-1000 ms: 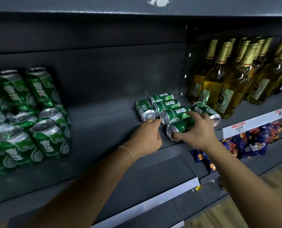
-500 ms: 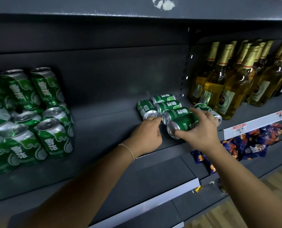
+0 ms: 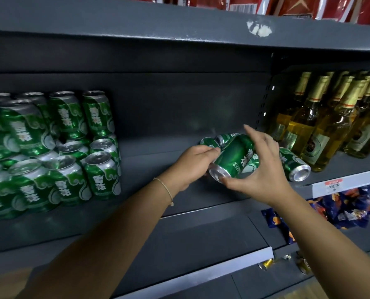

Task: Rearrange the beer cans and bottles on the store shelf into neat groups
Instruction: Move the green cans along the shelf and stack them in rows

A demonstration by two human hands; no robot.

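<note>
At the middle of a grey store shelf (image 3: 179, 208), a person's right hand (image 3: 264, 173) holds a green beer can (image 3: 233, 157) lifted and tilted, its silver base toward the camera; the thumb curls under the base end while the fingers spread over the far end. The left hand (image 3: 192, 164), a thin cord bracelet (image 3: 165, 188) at its wrist, reaches in from the left with fingers bent, their tips touching the side of the held can; whether it grips anything cannot be told. Behind and beneath the two hands lie more green cans (image 3: 220, 139) on their sides, partly hidden, and one fallen can (image 3: 294, 165) rests just right of the right hand, its silver end facing outward. Just beyond it on the right stands a crowded group of amber glass bottles (image 3: 322, 134) with gold foil necks. Well apart at the left end of the shelf, a two-tier stack of upright green cans (image 3: 71, 147) bears white lettering. A price tag (image 3: 333, 184) sits on the white shelf edge below the bottles, with blue snack packets (image 3: 341, 210) on the level underneath and red packages (image 3: 309, 6) on the shelf above.
</note>
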